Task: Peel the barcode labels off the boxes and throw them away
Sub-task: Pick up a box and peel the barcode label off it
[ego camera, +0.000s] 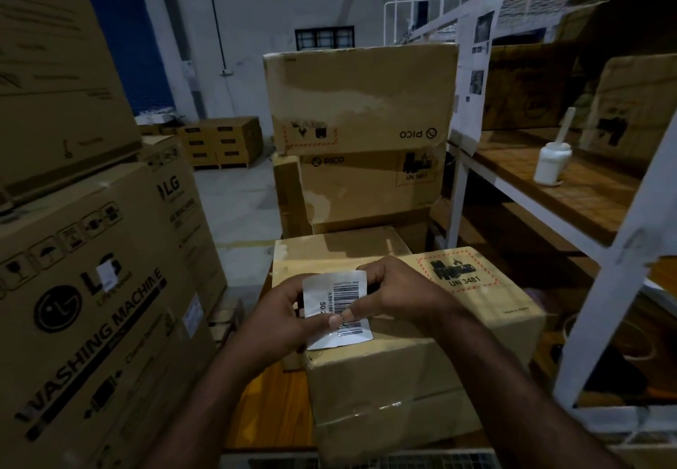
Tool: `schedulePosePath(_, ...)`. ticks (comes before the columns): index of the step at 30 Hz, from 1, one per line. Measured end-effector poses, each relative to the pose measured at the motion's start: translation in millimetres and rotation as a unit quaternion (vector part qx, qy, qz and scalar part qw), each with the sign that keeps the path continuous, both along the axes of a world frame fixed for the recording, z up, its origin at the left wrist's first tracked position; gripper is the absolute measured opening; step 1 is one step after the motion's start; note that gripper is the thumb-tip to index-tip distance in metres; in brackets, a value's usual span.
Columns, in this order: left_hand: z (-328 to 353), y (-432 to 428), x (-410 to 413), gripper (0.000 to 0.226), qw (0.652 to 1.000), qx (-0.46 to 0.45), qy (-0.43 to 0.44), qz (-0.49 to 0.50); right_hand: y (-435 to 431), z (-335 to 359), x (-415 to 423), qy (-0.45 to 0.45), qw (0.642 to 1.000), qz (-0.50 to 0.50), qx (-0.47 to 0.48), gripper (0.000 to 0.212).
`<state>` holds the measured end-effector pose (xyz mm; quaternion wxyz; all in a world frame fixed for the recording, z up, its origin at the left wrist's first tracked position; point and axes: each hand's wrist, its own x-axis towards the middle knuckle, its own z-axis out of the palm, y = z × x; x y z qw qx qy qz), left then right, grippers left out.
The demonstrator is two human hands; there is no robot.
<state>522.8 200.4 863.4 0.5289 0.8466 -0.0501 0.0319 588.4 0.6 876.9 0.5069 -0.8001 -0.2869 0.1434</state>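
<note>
A white barcode label [339, 307] is held between both hands above the near cardboard box [421, 351], which carries a red-bordered UN 3481 mark. My left hand [289, 315] pinches the label's left side, thumb across the barcode. My right hand [395, 291] grips its upper right edge. The label's top part is lifted and curled; whether its lower corner still sticks to the box top I cannot tell. Behind stand stacked PICO boxes [361, 102].
Tall LG washing machine cartons [95, 304] crowd the left, one bearing a small white sticker [107, 273]. A white metal rack [608, 260] with wooden shelves runs along the right, holding a white bottle [551, 164] and more boxes. Low boxes sit on the grey floor further back.
</note>
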Motion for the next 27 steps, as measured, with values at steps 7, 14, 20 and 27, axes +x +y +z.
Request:
schedulePosePath(7,8.4,1.1,-1.3,0.021,0.999,0.039,0.027,-0.027,-1.3,2.5,-2.7,0.006,1.000,-0.013,0.020,0.022)
schedulePosePath(14,12.0,-5.0,-6.8,0.014,0.998,-0.030,0.025,-0.039,-3.8,2.4,-2.1,0.040,0.997,0.002,0.067,0.027)
schedulePosePath(20,12.3,-5.8,-6.2,0.015,0.999,-0.028,0.030,-0.029,-5.2,-0.1,1.9,0.037,0.997,0.013,0.066,0.033)
schedulePosePath(27,26.8,-9.3,0.7,0.011,0.997,-0.069,0.008,0.031,-8.7,2.6,1.0,0.018,0.984,-0.056,0.167,0.025)
